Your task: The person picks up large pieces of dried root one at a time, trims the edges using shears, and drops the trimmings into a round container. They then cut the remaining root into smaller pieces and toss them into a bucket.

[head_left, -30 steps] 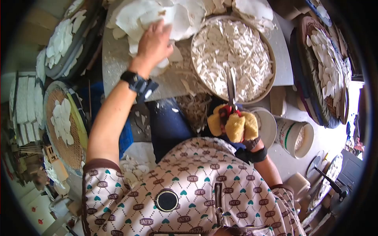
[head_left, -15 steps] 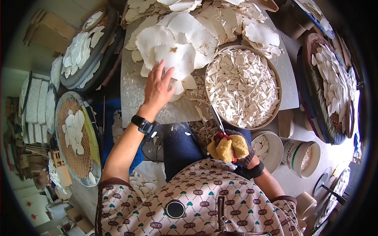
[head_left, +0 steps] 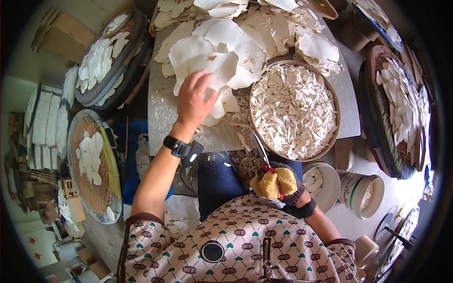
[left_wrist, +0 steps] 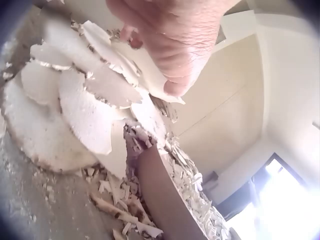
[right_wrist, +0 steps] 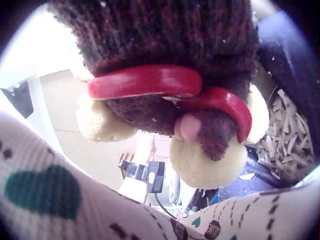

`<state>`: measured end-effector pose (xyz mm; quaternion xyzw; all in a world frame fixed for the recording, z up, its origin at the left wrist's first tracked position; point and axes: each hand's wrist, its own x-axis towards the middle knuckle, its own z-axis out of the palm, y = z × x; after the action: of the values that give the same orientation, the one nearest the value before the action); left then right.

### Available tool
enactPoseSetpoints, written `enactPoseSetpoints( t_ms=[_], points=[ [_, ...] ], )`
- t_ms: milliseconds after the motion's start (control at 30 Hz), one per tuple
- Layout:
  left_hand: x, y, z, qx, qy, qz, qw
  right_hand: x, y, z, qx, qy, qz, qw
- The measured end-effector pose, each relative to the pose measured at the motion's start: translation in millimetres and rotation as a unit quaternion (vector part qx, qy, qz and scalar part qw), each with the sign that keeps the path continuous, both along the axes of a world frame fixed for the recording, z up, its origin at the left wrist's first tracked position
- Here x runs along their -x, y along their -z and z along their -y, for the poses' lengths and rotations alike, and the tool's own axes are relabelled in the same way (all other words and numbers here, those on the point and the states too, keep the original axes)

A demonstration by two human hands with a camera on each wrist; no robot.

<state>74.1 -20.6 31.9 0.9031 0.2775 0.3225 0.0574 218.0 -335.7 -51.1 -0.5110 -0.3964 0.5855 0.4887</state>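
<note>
My bare left hand (head_left: 196,99) is over a heap of thin, flat white slices with ragged edges. It pinches the near edge of the top slice (head_left: 219,68), which has a brown spot. In the left wrist view the thumb lies against a slice's edge, and the fingertips are mostly hidden. My right hand (head_left: 278,183), low near the lap, wears a dark knit glove with yellow sponge pads on the fingers. It grips scissors (head_left: 260,150) by their red handles (right_wrist: 145,81), blades pointing up toward the round tray (head_left: 252,101) of cut white pieces.
More slices (head_left: 318,49) are piled at the back of the grey table (head_left: 163,134). Trimmings lie beside the tray's left rim. Buckets (head_left: 356,193) stand on the floor at right. Round woven trays bearing slices (head_left: 89,158) stand on both sides.
The left hand first draws back toward the body, then moves slightly right, its fingers bending at the brown-spotted slice. That slice's right side now curves up. The scissors swing left, away from over the tray.
</note>
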Motion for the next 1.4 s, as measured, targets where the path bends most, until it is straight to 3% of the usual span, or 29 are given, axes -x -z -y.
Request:
enactPoseSetpoints(
  t_ms=[67, 167, 200, 233, 267, 333, 467, 500, 633, 700, 900, 1000, 1033, 1133, 1233, 1267, 1367, 1400],
  points=[
    [2, -14, -13, -0.056, -0.001, 0.054, 0.997, 2, -4, -2, -0.006, -0.007, 0.005, 1.000],
    [11, -34, -26, 0.033, -0.059, 0.199, 0.978, 3, -28, -11, -0.008, -0.008, -0.016, 1.000],
    [21, -36, -34, 0.113, -0.071, 0.239, 0.962, 5, -40, -14, 0.003, 0.001, -0.045, 0.999],
    [25, -43, -35, 0.193, -0.082, 0.276, 0.938, 6, -51, -16, 0.015, 0.010, -0.075, 0.997],
    [22, -47, -29, 0.330, -0.033, 0.400, 0.855, 6, -61, -17, 0.004, 0.016, -0.060, 0.998],
    [34, -45, -27, 0.458, -0.021, 0.413, 0.787, 7, -74, -18, -0.017, 0.029, -0.030, 0.999],
    [34, -42, 0, 0.585, -0.007, 0.406, 0.702, 6, -21, -6, 0.050, 0.074, -0.269, 0.959],
    [33, -40, 8, 0.599, -0.006, 0.394, 0.697, 4, -19, -5, 0.020, 0.046, -0.208, 0.977],
    [30, -27, 27, 0.639, 0.014, 0.337, 0.692, 6, -14, -4, 0.039, 0.066, -0.229, 0.970],
    [27, -26, 39, 0.643, 0.020, 0.316, 0.697, 10, -5, -2, 0.054, 0.085, -0.372, 0.923],
    [31, -10, 51, 0.661, 0.004, 0.393, 0.639, 15, 16, -5, -0.001, 0.049, -0.527, 0.849],
    [33, -15, 57, 0.663, 0.048, 0.416, 0.620, 15, 20, -4, -0.004, 0.053, -0.498, 0.866],
    [33, -20, 61, 0.661, 0.073, 0.419, 0.618, 15, 20, -4, -0.022, 0.053, -0.453, 0.890],
    [39, -24, 67, 0.563, 0.110, 0.336, 0.747, 15, 13, -2, -0.044, 0.058, -0.341, 0.937],
    [59, -14, 62, 0.485, 0.132, 0.187, 0.844, 15, 9, -5, -0.017, 0.062, -0.326, 0.943],
    [64, -11, 64, 0.500, 0.110, 0.182, 0.840, 16, 14, -4, -0.020, 0.059, -0.347, 0.936],
    [69, -18, 68, 0.620, 0.127, 0.242, 0.735, 16, 28, -2, -0.023, 0.054, -0.386, 0.921],
    [70, -18, 70, 0.632, 0.123, 0.247, 0.724, 16, 26, -3, -0.022, 0.051, -0.395, 0.917]
  ],
)
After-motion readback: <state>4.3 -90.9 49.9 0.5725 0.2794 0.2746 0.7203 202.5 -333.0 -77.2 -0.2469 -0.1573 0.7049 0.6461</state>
